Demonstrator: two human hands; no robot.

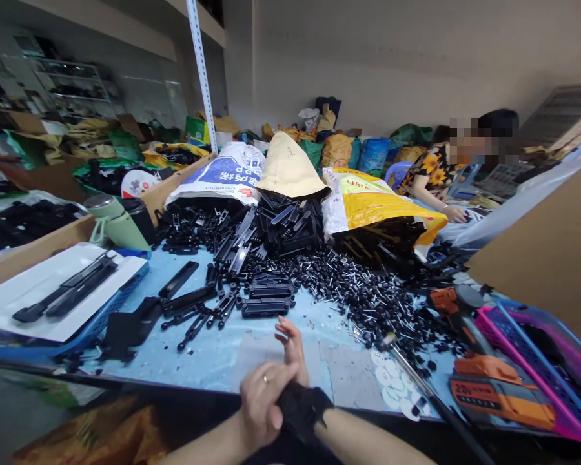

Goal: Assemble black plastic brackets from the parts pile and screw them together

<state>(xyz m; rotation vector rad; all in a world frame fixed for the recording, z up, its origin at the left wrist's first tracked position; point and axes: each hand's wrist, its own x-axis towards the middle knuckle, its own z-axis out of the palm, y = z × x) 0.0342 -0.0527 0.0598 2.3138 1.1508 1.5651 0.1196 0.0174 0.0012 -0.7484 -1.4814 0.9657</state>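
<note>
My left hand (261, 397), with a ring on one finger, is closed around my right wrist, against a black wristband (303, 408). Part of its grip is hidden behind the band. My right hand (292, 345) points away from me over the front of the table, its fingers loosely apart and holding nothing. Just beyond its fingertips lie long black plastic parts (267, 306) in a small stack. Slimmer black arm-like parts (193, 328) are scattered to the left. A heap of screws and small black pieces (363, 290) spreads to the right.
Three sacks, a white-and-blue one (223, 174), a beige one (290, 166) and a yellow one (372, 203), spill black parts. An orange cordless drill (498, 387), a metal-shafted tool (411, 371) and a pink-and-blue basket (506, 342) stand right. A green bottle (119, 223) leans left. A person (436, 171) sits beyond.
</note>
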